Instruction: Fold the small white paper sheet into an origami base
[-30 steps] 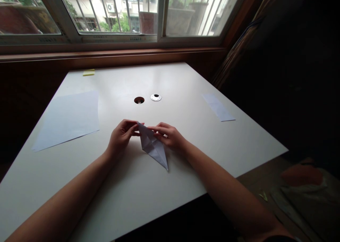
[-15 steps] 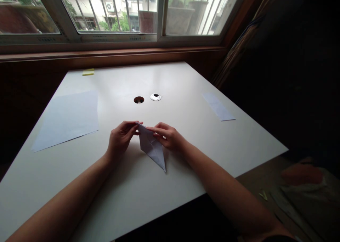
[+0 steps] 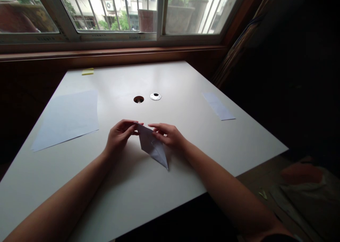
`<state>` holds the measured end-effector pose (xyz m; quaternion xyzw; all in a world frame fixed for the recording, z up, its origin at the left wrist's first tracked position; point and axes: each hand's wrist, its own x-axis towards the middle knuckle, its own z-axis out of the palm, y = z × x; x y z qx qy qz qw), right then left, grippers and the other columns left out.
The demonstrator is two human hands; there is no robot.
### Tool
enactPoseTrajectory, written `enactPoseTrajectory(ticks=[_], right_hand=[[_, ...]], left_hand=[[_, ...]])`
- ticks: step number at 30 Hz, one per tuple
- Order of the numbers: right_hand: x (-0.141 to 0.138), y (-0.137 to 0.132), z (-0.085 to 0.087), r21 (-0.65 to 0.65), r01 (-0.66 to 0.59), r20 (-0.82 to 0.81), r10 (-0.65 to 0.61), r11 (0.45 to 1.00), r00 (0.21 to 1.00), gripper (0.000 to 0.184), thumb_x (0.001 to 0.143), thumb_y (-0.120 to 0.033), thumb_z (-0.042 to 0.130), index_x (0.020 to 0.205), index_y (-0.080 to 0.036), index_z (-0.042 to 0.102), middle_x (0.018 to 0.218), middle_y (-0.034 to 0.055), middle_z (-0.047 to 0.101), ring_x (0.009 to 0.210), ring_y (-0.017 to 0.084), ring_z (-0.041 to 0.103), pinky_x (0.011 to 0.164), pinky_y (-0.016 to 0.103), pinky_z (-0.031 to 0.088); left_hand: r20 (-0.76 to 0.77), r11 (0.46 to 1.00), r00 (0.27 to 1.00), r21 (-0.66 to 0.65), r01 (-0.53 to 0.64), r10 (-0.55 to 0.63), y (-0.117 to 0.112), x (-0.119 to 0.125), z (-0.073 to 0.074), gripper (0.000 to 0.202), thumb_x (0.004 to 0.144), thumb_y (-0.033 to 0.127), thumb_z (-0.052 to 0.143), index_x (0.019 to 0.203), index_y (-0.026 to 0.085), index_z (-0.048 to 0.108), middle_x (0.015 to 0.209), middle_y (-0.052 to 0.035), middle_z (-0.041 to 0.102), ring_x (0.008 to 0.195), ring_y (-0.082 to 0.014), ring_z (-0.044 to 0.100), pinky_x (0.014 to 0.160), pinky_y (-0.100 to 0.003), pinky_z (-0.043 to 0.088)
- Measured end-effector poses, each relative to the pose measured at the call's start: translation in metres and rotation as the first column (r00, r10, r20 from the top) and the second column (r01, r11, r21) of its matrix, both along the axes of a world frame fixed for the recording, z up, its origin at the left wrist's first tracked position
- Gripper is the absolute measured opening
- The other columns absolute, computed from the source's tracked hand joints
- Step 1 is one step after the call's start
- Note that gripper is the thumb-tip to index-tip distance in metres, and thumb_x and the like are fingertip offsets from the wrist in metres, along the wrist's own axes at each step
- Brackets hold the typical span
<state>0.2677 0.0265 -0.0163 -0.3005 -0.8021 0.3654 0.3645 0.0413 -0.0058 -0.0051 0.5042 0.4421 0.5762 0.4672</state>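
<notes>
Left hand and right hand grip folded paper (long axis diagonal, tip near-right).

The right hand has eased its fingertips away from the left hand's pinch. Below that grip, the folded paper's point has swung slightly right.
</notes>
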Motion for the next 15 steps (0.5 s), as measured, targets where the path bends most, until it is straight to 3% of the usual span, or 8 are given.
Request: enactPoseTrajectory(ticks=[4, 7, 11, 15], right_hand=[[0.0004, -0.0012, 0.005, -0.158, 0.024, 0.072, -0.012, 0.987, 0.997, 0.022, 0.091, -0.03, 0.059, 0.106, -0.02, 0.072, 0.092, 0.0034, 0.073, 0.08, 0.015, 0.065, 0.071, 0.026, 0.05], [0.0009, -0.0016, 0.0063, -0.139, 0.046, 0.047, -0.04, 0.989, 0.998, 0.018, 0.09, -0.029, 0.061, 0.098, -0.018, 0.072, 0.087, 0.0035, 0.072, 0.077, 0.015, 0.064, 0.07, 0.027, 0.049], [0.0025, -0.0017, 0.006, 0.068, 0.083, 0.0, -0.084, 0.994, 0.996, 0.012, 0.089, -0.023, 0.06, 0.094, -0.018, 0.07, 0.082, 0.0031, 0.069, 0.069, 0.013, 0.058, 0.067, 0.027, 0.047], [0.0045, -0.0016, 0.0073, 0.321, 0.13, -0.034, -0.126, 0.938, 0.991, 0.012, 0.091, -0.02, 0.058, 0.095, -0.02, 0.069, 0.081, 0.0026, 0.066, 0.068, 0.012, 0.057, 0.067, 0.027, 0.049]], left_hand=[[0.083, 0.997, 0.996, -0.057, 0.051, -0.046, 0.003, -0.0026, -0.0018, 0.027, 0.082, 0.035, 0.075, 0.097, 0.015, 0.067, 0.097, -0.0102, 0.076, 0.096, -0.0262, 0.073, 0.075, -0.036, 0.061], [0.116, 0.992, 0.99, -0.09, 0.086, -0.075, 0.0043, -0.0038, -0.0025, 0.027, 0.081, 0.035, 0.076, 0.097, 0.016, 0.066, 0.097, -0.0097, 0.076, 0.094, -0.0246, 0.073, 0.076, -0.034, 0.06], [0.127, 0.992, 0.987, -0.073, 0.107, -0.097, 0.0025, -0.0021, -0.0016, 0.027, 0.081, 0.035, 0.076, 0.098, 0.016, 0.066, 0.099, -0.01, 0.076, 0.098, -0.0258, 0.072, 0.079, -0.036, 0.06], [0.087, 0.991, 0.987, 0.013, 0.134, -0.134, -0.002, 0.0016, 0.0023, 0.027, 0.08, 0.034, 0.077, 0.099, 0.017, 0.068, 0.104, -0.0113, 0.075, 0.102, -0.0267, 0.07, 0.091, -0.041, 0.057]])
